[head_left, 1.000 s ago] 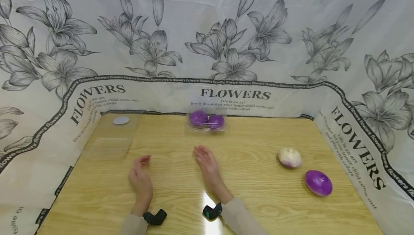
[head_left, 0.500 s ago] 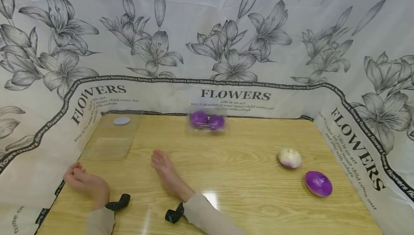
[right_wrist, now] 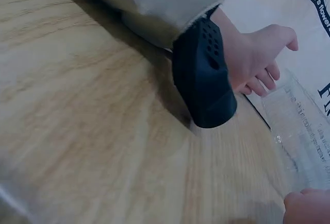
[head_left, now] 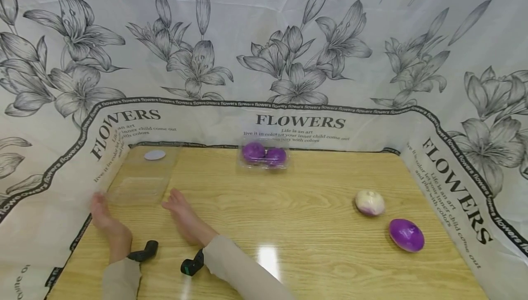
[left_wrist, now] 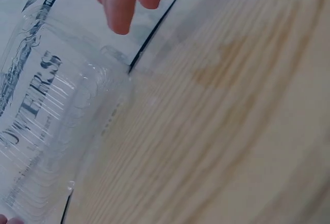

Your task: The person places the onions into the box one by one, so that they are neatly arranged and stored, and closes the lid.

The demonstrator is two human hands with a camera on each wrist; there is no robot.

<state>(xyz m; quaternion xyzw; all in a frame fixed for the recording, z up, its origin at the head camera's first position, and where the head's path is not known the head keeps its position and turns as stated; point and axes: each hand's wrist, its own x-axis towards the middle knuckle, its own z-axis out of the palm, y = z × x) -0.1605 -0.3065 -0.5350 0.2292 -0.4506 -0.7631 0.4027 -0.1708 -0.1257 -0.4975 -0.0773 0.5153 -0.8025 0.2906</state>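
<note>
A clear plastic box point(head_left: 140, 185) with a white oval sticker point(head_left: 154, 154) lies at the table's back left in the head view. My left hand point(head_left: 108, 219) is at its near left corner, fingers extended. My right hand point(head_left: 185, 217) reaches toward its near right side with fingers extended. Neither hand holds anything; whether they touch the plastic I cannot tell. The left wrist view has the box point(left_wrist: 67, 116) at left, with right-hand fingers point(left_wrist: 121, 2) above it. In the right wrist view, the left hand point(right_wrist: 252, 54) is beside the box point(right_wrist: 299, 131).
Another clear box point(head_left: 264, 166), holding two purple onions point(head_left: 252, 152), stands at the back middle. On the right lie a whitish onion with a purple underside point(head_left: 370, 202) and a glossy purple onion point(head_left: 406, 235). A flower-print cloth point(head_left: 206, 128) encloses the table point(head_left: 309, 226).
Both hands have travelled left from the middle of the table to the sticker-marked plastic box. In the last half second the left hand has also moved forward. The boxes and onions have stayed put.
</note>
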